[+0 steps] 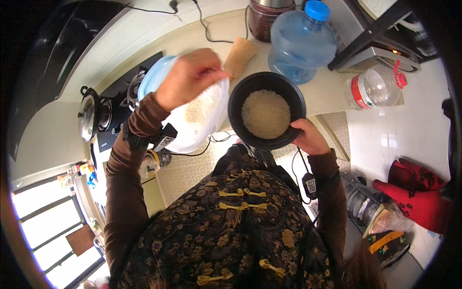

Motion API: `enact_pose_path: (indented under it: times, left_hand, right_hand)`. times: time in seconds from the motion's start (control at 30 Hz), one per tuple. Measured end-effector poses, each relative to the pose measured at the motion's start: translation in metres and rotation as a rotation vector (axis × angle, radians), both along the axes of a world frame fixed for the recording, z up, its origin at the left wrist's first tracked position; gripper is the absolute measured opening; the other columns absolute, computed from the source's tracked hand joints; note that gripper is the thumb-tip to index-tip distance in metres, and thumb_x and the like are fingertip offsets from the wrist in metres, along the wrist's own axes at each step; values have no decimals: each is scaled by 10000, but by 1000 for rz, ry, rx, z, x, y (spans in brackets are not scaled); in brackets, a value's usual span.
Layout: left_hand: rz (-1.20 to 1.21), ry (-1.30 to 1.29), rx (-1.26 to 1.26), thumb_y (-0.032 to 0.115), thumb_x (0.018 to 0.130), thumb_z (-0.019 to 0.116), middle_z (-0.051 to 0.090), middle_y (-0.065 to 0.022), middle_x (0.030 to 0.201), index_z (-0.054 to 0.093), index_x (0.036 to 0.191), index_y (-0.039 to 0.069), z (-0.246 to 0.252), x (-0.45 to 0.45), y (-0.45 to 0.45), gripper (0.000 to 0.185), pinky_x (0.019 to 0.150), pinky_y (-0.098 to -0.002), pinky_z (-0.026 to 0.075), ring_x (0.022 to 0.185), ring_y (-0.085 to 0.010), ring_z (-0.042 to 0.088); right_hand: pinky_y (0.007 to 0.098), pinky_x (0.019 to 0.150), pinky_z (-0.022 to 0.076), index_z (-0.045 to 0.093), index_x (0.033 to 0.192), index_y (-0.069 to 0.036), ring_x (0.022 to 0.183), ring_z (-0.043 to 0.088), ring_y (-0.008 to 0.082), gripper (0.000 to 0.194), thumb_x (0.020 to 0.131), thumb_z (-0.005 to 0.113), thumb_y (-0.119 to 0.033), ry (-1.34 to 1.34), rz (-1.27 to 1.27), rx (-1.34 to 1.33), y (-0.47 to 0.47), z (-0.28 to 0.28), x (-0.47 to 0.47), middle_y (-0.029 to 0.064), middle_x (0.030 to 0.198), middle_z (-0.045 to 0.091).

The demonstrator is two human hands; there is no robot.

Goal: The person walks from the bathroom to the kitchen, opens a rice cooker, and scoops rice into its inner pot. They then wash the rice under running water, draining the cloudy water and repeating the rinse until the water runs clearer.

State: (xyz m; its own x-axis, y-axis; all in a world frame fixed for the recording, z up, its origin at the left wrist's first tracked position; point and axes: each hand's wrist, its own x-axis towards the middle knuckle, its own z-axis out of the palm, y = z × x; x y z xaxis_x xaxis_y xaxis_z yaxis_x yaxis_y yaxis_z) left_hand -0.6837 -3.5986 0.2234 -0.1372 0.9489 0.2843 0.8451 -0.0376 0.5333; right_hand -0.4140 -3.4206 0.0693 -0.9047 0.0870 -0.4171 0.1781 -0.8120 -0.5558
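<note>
My right hand [312, 137] grips the rim of a dark round pot [236, 119], thumb over the edge. Pale grains that look like rice [266, 113] cover the pot's bottom. My left hand [193, 79], blurred, is raised above a white plastic container [216, 119]; its fingers are bent together, and whether they hold anything cannot be made out. A little grain lies inside the white container. Behind it, partly hidden by my left hand, is a light blue lid or basin [151, 77]. A tan cardboard-like piece [240, 56] lies on the counter just beyond the pot.
A large blue water jug [301, 43] stands behind the pot, beside a brown appliance [269, 21]. To the right are a clear plastic bottle [375, 88] and a microwave-like appliance [375, 59]. A gas stove [115, 112] with a lidded pan [88, 113] is at left. Black cables hang at the counter's front edge.
</note>
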Motion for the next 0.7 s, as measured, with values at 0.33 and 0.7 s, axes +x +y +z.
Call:
enact_pose_path:
  times: [0.33, 0.7]
  left_hand:
    - [125, 297, -514, 86, 818, 616, 583, -122, 1068, 547, 1200, 121, -114, -51, -97, 390, 890, -344, 457, 971, -264, 570]
    - [388, 368, -667, 170, 877, 547, 637, -177, 838, 598, 1030, 64, -111, -48, -87, 192, 715, -381, 498, 804, -291, 640]
  right_hand:
    - [408, 945, 435, 486, 1203, 23, 1077, 555, 264, 400, 837, 478, -139, -25, -42, -80, 13, -25, 14, 143, 1184, 563]
    - [376, 826, 496, 495, 1135, -12, 955, 590, 242, 316, 834, 521, -107, -68, -16, 253, 17, -34, 9, 108, 1073, 588]
